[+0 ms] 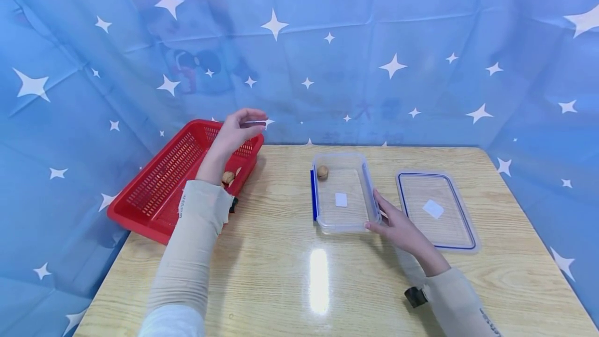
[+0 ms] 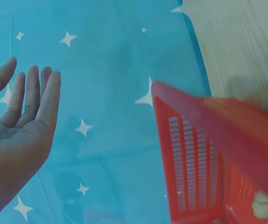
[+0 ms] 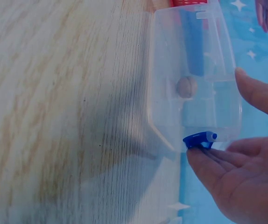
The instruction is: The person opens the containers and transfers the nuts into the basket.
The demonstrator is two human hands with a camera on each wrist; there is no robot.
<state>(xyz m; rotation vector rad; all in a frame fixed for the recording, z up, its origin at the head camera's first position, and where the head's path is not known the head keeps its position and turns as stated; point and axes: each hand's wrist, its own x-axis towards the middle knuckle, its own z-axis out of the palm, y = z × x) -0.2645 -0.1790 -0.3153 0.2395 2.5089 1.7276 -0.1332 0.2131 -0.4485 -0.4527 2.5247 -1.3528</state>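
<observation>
My left hand is raised over the far right end of a red plastic basket, holding nothing. Its fingers are apart and slightly bent in the left wrist view. Inside the basket lie walnuts, partly hidden by the left arm. A clear plastic box stands on the table without its lid, one walnut in its far left corner. My right hand grips the box's near right corner, thumb on the near side and fingers along the right side by a blue latch.
To the right of the box lies its clear lid, edged with a blue seal. A blue curtain with white stars hangs behind and beside the wooden table. A second blue latch hangs at the box's left side.
</observation>
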